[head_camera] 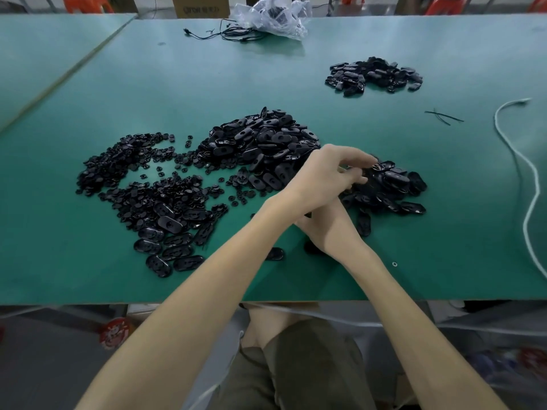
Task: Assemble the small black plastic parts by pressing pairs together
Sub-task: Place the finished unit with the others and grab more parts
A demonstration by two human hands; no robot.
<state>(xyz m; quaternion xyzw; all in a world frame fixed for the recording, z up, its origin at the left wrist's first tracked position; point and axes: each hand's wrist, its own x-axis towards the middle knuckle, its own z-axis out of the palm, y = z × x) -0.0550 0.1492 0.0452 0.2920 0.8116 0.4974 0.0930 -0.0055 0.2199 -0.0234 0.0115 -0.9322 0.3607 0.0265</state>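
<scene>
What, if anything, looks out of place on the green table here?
Nothing looks spilled or damaged. There are two small strays: a lone pale ring lies near the front edge of the table, apart from the piles of black parts, and two thin black strands lie crossed on bare mat to the right.

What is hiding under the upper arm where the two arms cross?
The right hand, its back showing below the left wrist. Its fingers are covered, so whether they hold anything cannot be seen.
</scene>
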